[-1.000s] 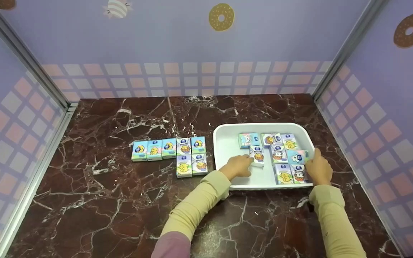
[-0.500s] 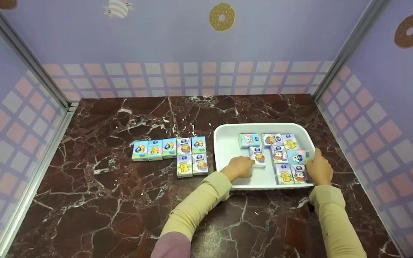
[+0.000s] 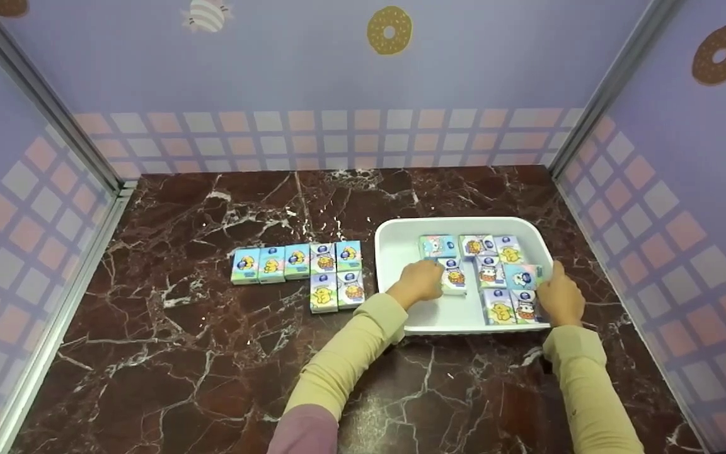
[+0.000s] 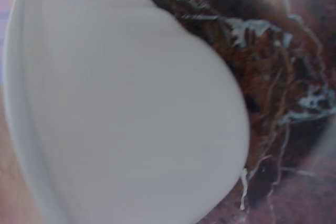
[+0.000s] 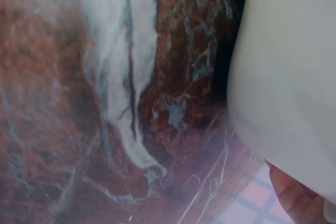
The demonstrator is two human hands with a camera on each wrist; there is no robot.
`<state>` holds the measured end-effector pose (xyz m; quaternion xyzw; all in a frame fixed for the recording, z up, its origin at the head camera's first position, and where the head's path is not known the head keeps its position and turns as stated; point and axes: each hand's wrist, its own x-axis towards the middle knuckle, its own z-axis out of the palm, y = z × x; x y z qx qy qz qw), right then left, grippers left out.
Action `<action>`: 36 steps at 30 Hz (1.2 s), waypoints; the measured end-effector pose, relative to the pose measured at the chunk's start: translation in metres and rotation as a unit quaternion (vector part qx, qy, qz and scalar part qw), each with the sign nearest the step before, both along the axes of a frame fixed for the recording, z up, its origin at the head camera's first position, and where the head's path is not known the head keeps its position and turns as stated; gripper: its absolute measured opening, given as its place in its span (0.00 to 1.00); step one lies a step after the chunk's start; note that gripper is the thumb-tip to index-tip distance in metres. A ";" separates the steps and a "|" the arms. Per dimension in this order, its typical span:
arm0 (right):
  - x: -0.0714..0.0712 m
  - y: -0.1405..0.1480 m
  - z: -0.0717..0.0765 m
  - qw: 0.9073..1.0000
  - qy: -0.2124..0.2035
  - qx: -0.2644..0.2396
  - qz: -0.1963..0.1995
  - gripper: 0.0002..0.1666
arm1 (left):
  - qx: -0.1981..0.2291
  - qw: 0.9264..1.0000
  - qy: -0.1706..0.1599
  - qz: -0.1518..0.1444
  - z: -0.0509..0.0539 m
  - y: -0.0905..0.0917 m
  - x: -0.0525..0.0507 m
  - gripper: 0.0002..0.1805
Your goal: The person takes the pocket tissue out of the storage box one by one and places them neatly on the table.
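In the head view the left hand point(image 3: 421, 280) is low inside the white tray point(image 3: 401, 221), its fingertips against the left edge of a small packet with an orange cartoon figure point(image 3: 455, 276). Just behind that packet lies a blue one point(image 3: 438, 245). The right hand point(image 3: 561, 296) grips the tray's right rim; part of its fingers point(image 5: 299, 192) shows beside the tray wall point(image 5: 289, 77) in the right wrist view. Several more packets fill the tray's right half, among them a blue one point(image 3: 522, 276). Only the tray's outside point(image 4: 136, 98) shows in the left wrist view, without the hand.
Left of the tray, several packets stand close together on the dark red marbled table point(image 3: 199, 366): a row ending at a blue packet point(image 3: 246, 265), with a yellow-figure packet point(image 3: 324, 292) in front of its right part. Patterned walls point(image 3: 275, 75) enclose the back and sides.
The left hand has moved slightly away from the person, from the packet's lower left corner to its left side. That packet shifted slightly right and then stayed put. The right hand and tray have not moved.
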<state>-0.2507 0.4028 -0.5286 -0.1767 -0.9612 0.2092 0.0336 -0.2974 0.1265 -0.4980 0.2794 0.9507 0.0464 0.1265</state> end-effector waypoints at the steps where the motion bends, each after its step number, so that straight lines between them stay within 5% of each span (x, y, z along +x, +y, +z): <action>1: 0.000 0.000 0.000 1.000 0.000 0.000 -0.001 0.30 | 0.004 1.000 0.003 0.006 0.001 0.000 -0.002 0.20; 13: 0.001 0.002 0.001 1.000 0.008 0.004 0.006 0.29 | 0.026 0.999 0.005 0.029 -0.004 0.006 -0.016 0.30; 28: -0.001 0.001 -0.001 1.000 -0.004 0.001 -0.002 0.30 | 0.004 0.996 -0.064 0.064 -0.025 0.015 -0.009 0.45; 36: -0.001 0.002 -0.001 1.000 -0.002 0.003 0.002 0.30 | 0.024 0.996 -0.045 0.075 -0.030 0.017 -0.008 0.42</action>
